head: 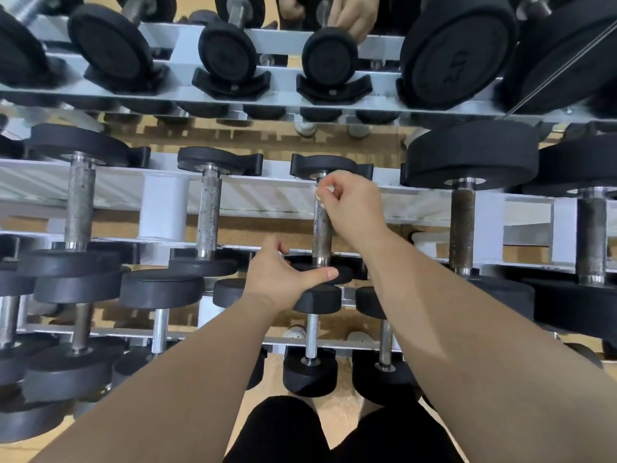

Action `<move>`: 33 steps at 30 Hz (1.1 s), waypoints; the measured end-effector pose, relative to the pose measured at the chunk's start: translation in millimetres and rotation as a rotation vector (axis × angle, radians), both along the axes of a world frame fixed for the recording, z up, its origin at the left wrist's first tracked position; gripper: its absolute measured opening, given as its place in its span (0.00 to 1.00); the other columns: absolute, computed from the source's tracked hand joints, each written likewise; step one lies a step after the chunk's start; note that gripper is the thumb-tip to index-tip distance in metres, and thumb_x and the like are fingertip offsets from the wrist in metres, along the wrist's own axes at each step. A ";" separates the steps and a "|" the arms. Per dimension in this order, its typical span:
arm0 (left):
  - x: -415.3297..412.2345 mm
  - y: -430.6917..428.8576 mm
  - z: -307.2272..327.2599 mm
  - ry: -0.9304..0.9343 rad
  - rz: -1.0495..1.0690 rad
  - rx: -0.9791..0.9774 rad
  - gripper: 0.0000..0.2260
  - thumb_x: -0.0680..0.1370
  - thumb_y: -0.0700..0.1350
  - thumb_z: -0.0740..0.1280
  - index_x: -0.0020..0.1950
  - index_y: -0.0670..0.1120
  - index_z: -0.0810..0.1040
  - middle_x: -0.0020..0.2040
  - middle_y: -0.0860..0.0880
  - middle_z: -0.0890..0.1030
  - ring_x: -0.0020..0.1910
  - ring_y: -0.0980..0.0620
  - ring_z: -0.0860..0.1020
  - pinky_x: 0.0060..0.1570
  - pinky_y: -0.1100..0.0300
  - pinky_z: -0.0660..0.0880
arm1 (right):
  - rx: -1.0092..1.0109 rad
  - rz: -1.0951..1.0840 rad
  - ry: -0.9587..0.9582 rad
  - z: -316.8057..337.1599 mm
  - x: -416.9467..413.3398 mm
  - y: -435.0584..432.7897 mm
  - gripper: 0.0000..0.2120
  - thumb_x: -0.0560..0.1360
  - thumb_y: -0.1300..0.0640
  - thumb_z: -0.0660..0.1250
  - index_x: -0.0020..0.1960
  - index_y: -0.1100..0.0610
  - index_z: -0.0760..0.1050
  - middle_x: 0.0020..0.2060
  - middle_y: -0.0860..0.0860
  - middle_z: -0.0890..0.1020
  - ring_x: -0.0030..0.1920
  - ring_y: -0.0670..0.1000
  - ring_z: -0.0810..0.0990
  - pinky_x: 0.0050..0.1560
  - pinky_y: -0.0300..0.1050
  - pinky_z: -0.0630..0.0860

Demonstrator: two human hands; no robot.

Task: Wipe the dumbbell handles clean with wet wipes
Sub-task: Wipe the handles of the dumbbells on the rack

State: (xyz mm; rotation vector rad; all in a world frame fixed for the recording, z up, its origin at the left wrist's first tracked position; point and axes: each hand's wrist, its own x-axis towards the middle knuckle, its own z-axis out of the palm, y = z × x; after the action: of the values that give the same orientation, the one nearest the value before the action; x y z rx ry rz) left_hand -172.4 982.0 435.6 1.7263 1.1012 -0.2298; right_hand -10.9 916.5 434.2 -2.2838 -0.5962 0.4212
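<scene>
Black-clad legs (287, 432) are seen nearest. The near head of the dumbbell (322, 243) is gripped by the left hand (280, 279). A wet wipe (329, 188) is pinched against the far end of the handle (321, 222) by the right hand (350, 205). Firm, wrapped strokes nearward are advised.

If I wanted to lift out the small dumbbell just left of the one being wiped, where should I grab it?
Probably the middle of its knurled handle, coming from above. The bar lies bare across the gap in the rack, while both heads sit in cradles, which leaves little room for a grip there.
</scene>
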 end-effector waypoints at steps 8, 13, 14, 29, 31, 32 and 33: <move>2.4 -16.6 2.8 -0.023 -0.026 0.087 0.34 0.57 0.65 0.81 0.51 0.51 0.68 0.48 0.51 0.77 0.48 0.49 0.77 0.45 0.53 0.76 | -0.283 0.390 0.092 16.5 -30.5 -38.1 0.07 0.78 0.59 0.66 0.48 0.51 0.82 0.44 0.48 0.83 0.44 0.49 0.80 0.47 0.46 0.77; -8.3 -22.4 26.4 -0.029 -0.076 0.137 0.24 0.71 0.62 0.76 0.56 0.49 0.71 0.49 0.55 0.76 0.46 0.56 0.75 0.46 0.56 0.74 | -0.180 0.311 0.236 29.8 -43.4 -41.8 0.05 0.79 0.55 0.66 0.47 0.47 0.78 0.38 0.43 0.77 0.39 0.43 0.76 0.35 0.38 0.69; -15.8 -19.7 30.7 -0.029 -0.071 0.146 0.22 0.73 0.62 0.74 0.55 0.49 0.73 0.49 0.54 0.76 0.47 0.56 0.76 0.47 0.56 0.74 | -0.160 0.292 0.237 31.1 -48.9 -47.4 0.04 0.80 0.54 0.66 0.48 0.47 0.78 0.40 0.43 0.77 0.40 0.43 0.76 0.36 0.38 0.69; -106.0 23.0 80.3 0.053 0.209 0.369 0.12 0.76 0.55 0.72 0.49 0.49 0.77 0.44 0.52 0.81 0.46 0.49 0.80 0.44 0.57 0.71 | 0.027 0.283 0.350 83.0 -99.0 -48.3 0.07 0.80 0.53 0.66 0.58 0.46 0.76 0.41 0.45 0.77 0.43 0.46 0.77 0.40 0.37 0.71; -108.7 33.6 79.0 0.058 0.207 0.363 0.12 0.76 0.55 0.73 0.49 0.49 0.76 0.44 0.52 0.80 0.46 0.51 0.79 0.43 0.58 0.70 | 0.037 0.280 0.355 81.2 -102.7 -34.0 0.07 0.80 0.52 0.67 0.58 0.46 0.76 0.41 0.45 0.77 0.43 0.47 0.77 0.38 0.37 0.70; -109.8 39.9 77.8 0.056 0.206 0.355 0.12 0.76 0.55 0.73 0.49 0.48 0.76 0.44 0.52 0.80 0.46 0.51 0.79 0.44 0.58 0.70 | 0.036 0.277 0.353 79.5 -105.0 -25.8 0.07 0.80 0.52 0.67 0.57 0.46 0.76 0.42 0.46 0.78 0.44 0.47 0.77 0.38 0.37 0.70; -110.4 46.4 76.6 0.054 0.207 0.345 0.13 0.76 0.55 0.73 0.50 0.48 0.76 0.45 0.52 0.80 0.46 0.50 0.79 0.45 0.57 0.71 | 0.029 0.274 0.350 76.7 -107.1 -18.0 0.07 0.79 0.52 0.67 0.57 0.45 0.76 0.42 0.46 0.78 0.44 0.48 0.78 0.38 0.39 0.70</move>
State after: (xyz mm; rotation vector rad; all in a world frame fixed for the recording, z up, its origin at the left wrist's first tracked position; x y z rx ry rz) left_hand -282.8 1028.4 512.2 1.8969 1.4122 0.0475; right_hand -118.0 898.5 511.0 -2.0386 -0.7279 0.9164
